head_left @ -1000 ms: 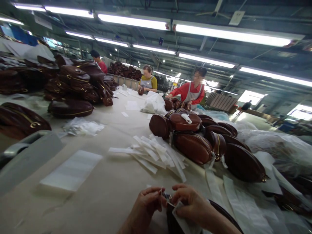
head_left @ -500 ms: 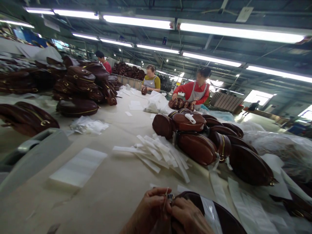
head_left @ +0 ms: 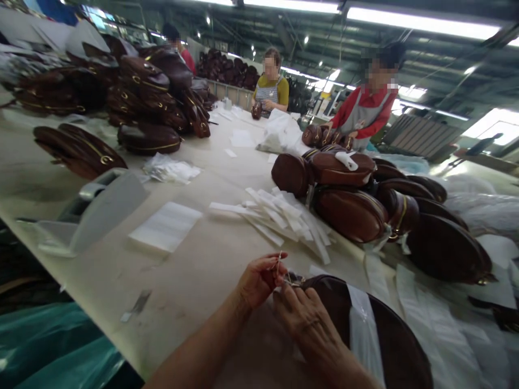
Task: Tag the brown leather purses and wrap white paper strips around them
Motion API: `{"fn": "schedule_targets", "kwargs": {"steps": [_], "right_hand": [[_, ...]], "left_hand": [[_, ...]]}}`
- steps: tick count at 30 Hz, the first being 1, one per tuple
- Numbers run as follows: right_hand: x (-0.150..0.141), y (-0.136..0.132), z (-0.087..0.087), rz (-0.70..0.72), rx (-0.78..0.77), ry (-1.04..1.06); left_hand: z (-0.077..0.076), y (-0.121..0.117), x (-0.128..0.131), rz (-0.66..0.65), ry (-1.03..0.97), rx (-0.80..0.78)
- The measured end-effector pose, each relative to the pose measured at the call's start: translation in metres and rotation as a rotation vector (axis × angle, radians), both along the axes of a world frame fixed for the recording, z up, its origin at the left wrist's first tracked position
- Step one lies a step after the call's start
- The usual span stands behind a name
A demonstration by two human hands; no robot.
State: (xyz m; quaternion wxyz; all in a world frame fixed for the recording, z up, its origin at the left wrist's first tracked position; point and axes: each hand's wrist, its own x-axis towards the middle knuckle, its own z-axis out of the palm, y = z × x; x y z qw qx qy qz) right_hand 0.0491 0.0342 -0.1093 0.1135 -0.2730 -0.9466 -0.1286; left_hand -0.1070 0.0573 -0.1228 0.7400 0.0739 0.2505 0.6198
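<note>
A dark brown leather bag (head_left: 393, 335) lies on the table in front of me, with a clear plastic-like strip (head_left: 365, 319) wrapped across it. My left hand (head_left: 257, 281) is closed in a pinch on a thin pale string (head_left: 279, 261) at the bag's near-left end. Close beside it, my right hand (head_left: 310, 319) rests against that same end, its fingers bent together around the metal fitting there. What its fingertips grip is hidden behind the knuckles.
White strips (head_left: 284, 216) lie loose beyond my hands. Finished-looking brown bags (head_left: 351, 213) are stacked at right, more bags (head_left: 150, 102) at far left. A grey tape-dispenser-like object (head_left: 105, 200) and a white paper stack (head_left: 166, 227) sit at left. Two people work across the table.
The view has tipped downward, so my hands and the bag appear higher and more of the forearms shows. Both hands stay at the bag's end, with the string still in the left fingers.
</note>
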Motion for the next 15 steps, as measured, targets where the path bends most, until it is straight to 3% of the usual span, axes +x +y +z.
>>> {"fn": "schedule_targets", "kwargs": {"steps": [4,9,12,15], "right_hand": [[-0.018,0.013,-0.022,0.022,0.166,0.056],[-0.015,0.026,-0.034,0.114,0.193,0.175],[-0.007,0.029,-0.020,0.147,0.033,0.239],[0.001,0.032,0.000,0.113,-0.248,0.316]], "left_hand": [[0.001,0.001,-0.001,0.040,-0.001,-0.018],[0.000,0.001,-0.002,0.051,0.018,-0.065],[-0.001,0.000,-0.001,0.041,0.049,-0.064],[-0.003,0.001,0.001,0.038,0.070,-0.053]]}}
